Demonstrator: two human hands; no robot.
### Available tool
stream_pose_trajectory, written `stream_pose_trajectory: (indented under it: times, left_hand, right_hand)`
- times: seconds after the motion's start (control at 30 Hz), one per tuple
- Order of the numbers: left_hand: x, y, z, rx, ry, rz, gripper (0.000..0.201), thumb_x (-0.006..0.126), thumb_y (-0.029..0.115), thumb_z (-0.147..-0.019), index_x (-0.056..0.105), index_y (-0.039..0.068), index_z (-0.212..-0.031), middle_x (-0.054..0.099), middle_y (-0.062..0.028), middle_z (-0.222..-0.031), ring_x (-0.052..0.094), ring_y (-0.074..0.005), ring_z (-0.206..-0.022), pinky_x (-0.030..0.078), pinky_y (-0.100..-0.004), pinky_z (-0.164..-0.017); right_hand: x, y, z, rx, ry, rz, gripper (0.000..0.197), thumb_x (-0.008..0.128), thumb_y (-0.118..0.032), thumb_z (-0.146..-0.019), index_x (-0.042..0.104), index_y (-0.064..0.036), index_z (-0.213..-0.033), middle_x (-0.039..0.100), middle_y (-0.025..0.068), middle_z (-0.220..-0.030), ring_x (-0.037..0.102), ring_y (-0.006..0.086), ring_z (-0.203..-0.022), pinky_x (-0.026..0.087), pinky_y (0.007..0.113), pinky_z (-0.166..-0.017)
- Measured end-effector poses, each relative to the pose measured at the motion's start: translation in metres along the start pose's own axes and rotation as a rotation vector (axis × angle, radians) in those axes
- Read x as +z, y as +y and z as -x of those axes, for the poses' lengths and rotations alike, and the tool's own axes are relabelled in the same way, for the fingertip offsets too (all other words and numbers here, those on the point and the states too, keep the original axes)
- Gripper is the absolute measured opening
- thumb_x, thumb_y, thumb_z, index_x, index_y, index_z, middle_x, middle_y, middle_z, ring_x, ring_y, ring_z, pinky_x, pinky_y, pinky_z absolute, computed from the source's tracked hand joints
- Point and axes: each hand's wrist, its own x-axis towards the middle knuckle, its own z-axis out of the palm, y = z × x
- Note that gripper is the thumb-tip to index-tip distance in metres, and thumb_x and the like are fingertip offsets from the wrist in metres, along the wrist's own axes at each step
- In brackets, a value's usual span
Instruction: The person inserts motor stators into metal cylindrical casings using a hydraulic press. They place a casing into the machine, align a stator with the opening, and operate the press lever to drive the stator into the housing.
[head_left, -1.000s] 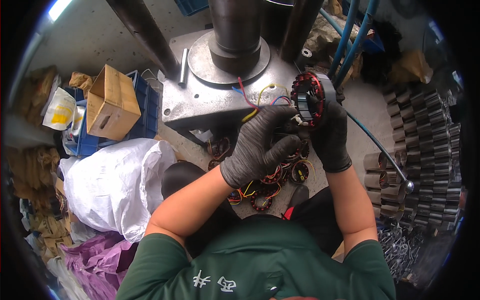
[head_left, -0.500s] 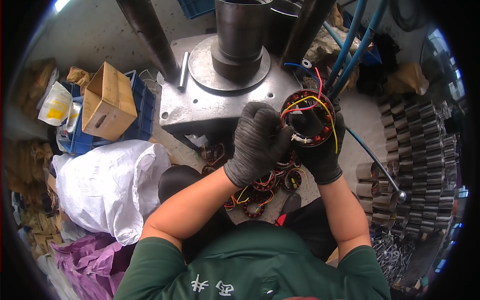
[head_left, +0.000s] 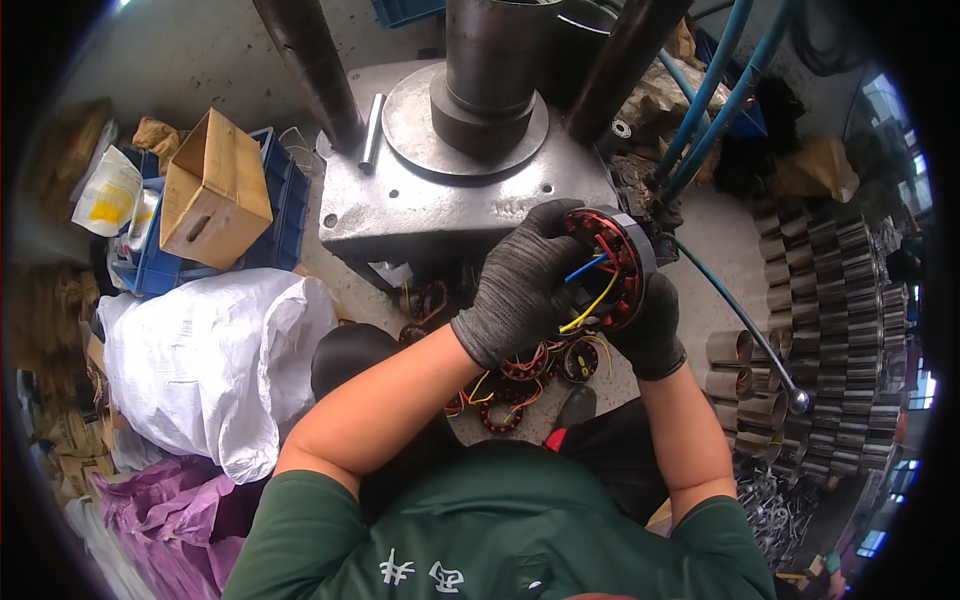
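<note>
Between my two gloved hands, in front of the press, is a motor stator (head_left: 632,262), a ring with red copper windings and a grey steel outer rim. Its ring is tilted, the wound face turned toward my left. Red, blue and yellow lead wires hang out of its opening. My left hand (head_left: 528,280), in a dark grey glove, grips the near-left rim, fingers curled at the wires. My right hand (head_left: 652,335) is wrapped round the lower right of the ring, its fingers partly hidden behind it. More wound stators (head_left: 502,412) lie on the floor below.
A metal press base (head_left: 440,205) with a round plate (head_left: 410,140) and dark columns stands ahead. A ball-ended lever (head_left: 797,400) slants out at right, near stacked steel cylinders (head_left: 840,320). Left are a cardboard box (head_left: 225,190), blue crates (head_left: 285,215) and a white sack (head_left: 210,360).
The stator has been turned from facing up at me to tilted leftward, and sits slightly lower. Its wires now point down-left. My left hand has shifted right onto the ring.
</note>
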Motion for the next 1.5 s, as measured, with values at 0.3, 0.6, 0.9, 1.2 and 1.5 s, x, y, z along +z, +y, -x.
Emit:
stream_pose_trajectory:
  times: [0.3,0.6,0.9,1.2,1.5]
  left_hand:
    - [-0.013,0.004,0.002,-0.085,-0.049,0.233,0.047,0.072,0.023,-0.093,0.063,0.010,-0.137,0.057,-0.0161,-0.139,0.062,-0.0324,-0.125,0.050,-0.0422,-0.106]
    - [0.015,0.005,0.016,-0.325,-0.136,0.889,0.113,0.087,0.021,-0.085,0.008,0.013,-0.165,0.049,-0.0162,-0.151,0.052,-0.0252,-0.136,0.046,-0.0425,-0.112]
    - [0.032,-0.011,0.016,-0.262,0.129,0.696,0.079,0.072,0.019,-0.094,0.028,0.000,-0.157,0.050,-0.0195,-0.146,0.050,-0.0263,-0.135,0.041,-0.0409,-0.115]
    - [0.023,0.000,0.016,-0.130,0.140,0.432,0.097,0.083,0.024,-0.086,0.024,0.003,-0.160,0.038,-0.0219,-0.156,0.045,-0.0306,-0.140,0.040,-0.0447,-0.116]
    - [0.023,0.003,0.011,0.116,0.249,-0.108,0.076,0.090,0.023,-0.067,0.059,0.016,-0.136,0.048,-0.0251,-0.144,0.054,-0.0438,-0.129,0.048,-0.0504,-0.107]
  right_hand:
    - [0.033,-0.007,-0.016,-0.043,0.183,-0.309,0.094,0.045,-0.079,-0.093,0.041,-0.0056,-0.152,0.053,0.0210,-0.145,0.057,0.0378,-0.130,0.052,0.053,-0.107]
    - [0.006,-0.014,-0.011,-0.171,0.033,-0.427,0.098,0.041,-0.082,-0.091,0.040,-0.0075,-0.154,0.048,0.0197,-0.151,0.049,0.0375,-0.139,0.046,0.054,-0.112]
    - [0.022,-0.009,-0.016,-0.023,0.235,-0.184,0.097,0.046,-0.081,-0.091,0.041,-0.0077,-0.155,0.052,0.0201,-0.149,0.055,0.0353,-0.134,0.048,0.051,-0.111]
    - [0.024,0.001,-0.028,-0.152,0.224,-0.397,0.084,0.048,-0.070,-0.097,0.040,-0.0111,-0.155,0.050,0.0187,-0.151,0.053,0.0371,-0.134,0.044,0.054,-0.114]
    - [0.035,0.006,-0.035,-0.156,0.156,-0.432,0.088,0.047,-0.073,-0.095,0.044,-0.0058,-0.152,0.053,0.0196,-0.147,0.055,0.0363,-0.132,0.046,0.050,-0.113]
